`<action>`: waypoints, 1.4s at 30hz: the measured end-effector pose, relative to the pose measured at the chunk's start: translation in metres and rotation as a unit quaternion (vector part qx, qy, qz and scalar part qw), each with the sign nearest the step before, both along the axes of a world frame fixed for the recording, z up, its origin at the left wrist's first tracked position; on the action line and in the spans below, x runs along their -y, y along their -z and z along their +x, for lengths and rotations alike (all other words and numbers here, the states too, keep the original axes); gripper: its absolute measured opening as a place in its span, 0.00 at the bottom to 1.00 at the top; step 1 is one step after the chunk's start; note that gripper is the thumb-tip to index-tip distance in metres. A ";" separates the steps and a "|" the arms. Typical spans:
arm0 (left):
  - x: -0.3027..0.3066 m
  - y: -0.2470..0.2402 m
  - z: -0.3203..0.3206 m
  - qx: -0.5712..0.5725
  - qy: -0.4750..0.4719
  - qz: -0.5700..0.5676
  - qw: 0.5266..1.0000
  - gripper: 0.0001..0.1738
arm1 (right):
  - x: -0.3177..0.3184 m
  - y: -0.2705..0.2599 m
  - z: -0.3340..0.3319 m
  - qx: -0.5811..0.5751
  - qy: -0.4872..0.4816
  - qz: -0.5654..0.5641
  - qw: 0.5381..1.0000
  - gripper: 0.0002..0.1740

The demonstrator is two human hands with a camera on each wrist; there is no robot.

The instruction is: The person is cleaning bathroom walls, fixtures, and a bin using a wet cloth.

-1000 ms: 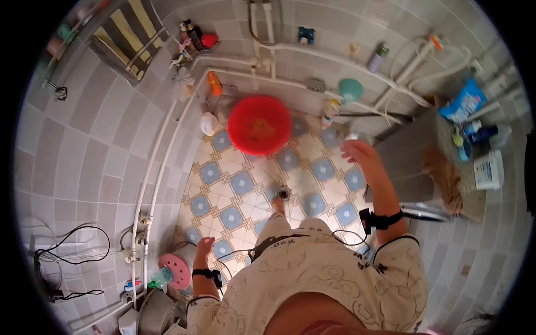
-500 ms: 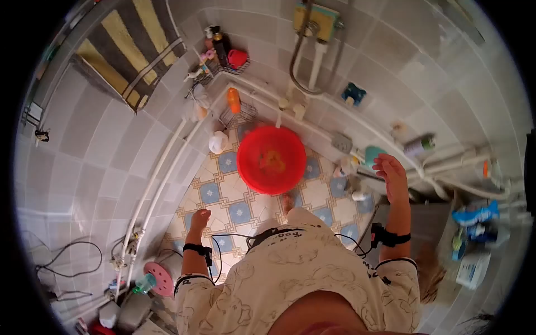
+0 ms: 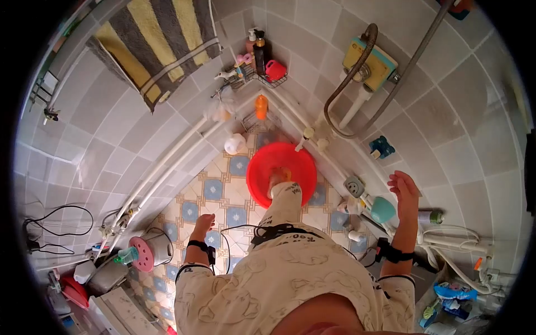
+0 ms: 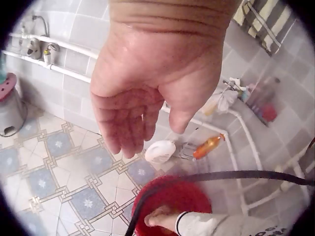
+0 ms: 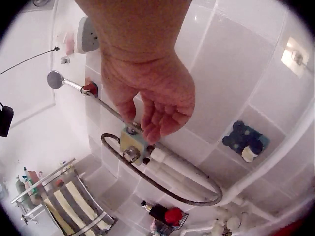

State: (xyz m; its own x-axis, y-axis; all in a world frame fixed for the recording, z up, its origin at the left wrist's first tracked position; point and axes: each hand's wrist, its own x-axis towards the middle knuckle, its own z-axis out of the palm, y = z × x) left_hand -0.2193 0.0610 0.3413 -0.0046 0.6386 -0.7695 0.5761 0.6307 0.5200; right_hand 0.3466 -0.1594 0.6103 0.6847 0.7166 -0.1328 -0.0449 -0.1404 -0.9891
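Observation:
A red basin stands on the tiled floor in the corner, and one bare foot is inside it, the trouser leg above. My left hand hangs left of the body with nothing in it. Seen close in the left wrist view, the left hand has its palm showing and fingers relaxed. Out to the right, my right hand is raised near the wall, above a green bowl-shaped thing. Loosely bent fingers of the right hand hold nothing; they overlap the shower fittings in the right wrist view.
White pipes run along both walls. A shower hose loops below a wall valve. A wire rack with bottles sits in the corner, near a striped towel. A bucket with a pink lid stands at left.
The foot has gone from the floor into the red basin. The head view has swung, bringing the corner and shower valve closer. Both hands stay without anything in them.

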 end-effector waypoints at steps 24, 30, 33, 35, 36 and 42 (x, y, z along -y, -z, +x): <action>-0.022 0.011 0.009 0.004 0.005 -0.003 1.000 0.16 | -0.022 0.005 0.012 -0.027 -0.037 -0.001 0.999 0.15; -0.026 0.016 -0.016 -0.004 -0.015 -0.014 1.000 0.17 | -0.022 0.006 0.001 -0.025 -0.028 -0.010 0.999 0.16; -0.033 0.013 -0.024 0.012 -0.025 -0.016 0.999 0.17 | -0.032 0.009 -0.006 -0.037 -0.031 -0.001 0.999 0.16; -0.039 0.008 -0.031 0.023 -0.027 -0.006 0.999 0.17 | -0.047 0.010 -0.014 -0.037 -0.040 -0.008 0.998 0.13; -0.044 0.004 -0.034 0.012 -0.013 -0.003 1.000 0.17 | -0.057 0.013 -0.018 -0.037 -0.038 -0.006 0.999 0.13; -0.064 -0.002 -0.092 0.002 -0.031 -0.042 0.999 0.20 | -0.149 0.024 -0.075 -0.071 -0.087 0.002 0.994 0.14</action>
State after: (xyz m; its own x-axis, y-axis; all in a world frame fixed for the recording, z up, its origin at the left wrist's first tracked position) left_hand -0.3111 0.1253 0.3429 -0.0390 0.5708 -0.8202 0.5320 0.7067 0.4665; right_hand 0.2720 -0.0104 0.5861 0.5248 0.8233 -0.2161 -0.1605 -0.1536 -0.9750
